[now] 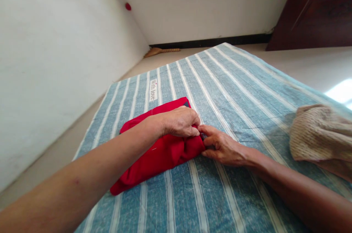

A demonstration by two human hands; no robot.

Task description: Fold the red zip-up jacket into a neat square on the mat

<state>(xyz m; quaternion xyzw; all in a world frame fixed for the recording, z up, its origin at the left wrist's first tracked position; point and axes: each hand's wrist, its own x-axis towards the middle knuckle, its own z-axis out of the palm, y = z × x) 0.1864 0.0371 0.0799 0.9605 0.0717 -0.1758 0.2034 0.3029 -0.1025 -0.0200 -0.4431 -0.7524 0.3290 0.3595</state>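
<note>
A folded red garment lies flat on the striped blue and white bed cover, its long side running from lower left to upper right. A small dark patch shows at its upper right corner. Across the garment reaches my left hand, fingers curled and closed on the cloth at its right end. My right hand comes in from the right, its fingers bent and pinching that same edge. The fingertips of both hands almost meet there. What exactly lies under the fingers is partly hidden.
A beige knitted garment lies heaped at the right side of the bed. "With love" is printed on a label on the cover. Beyond the bed, a broom lies on the floor by the wall. A dark red door stands at upper right.
</note>
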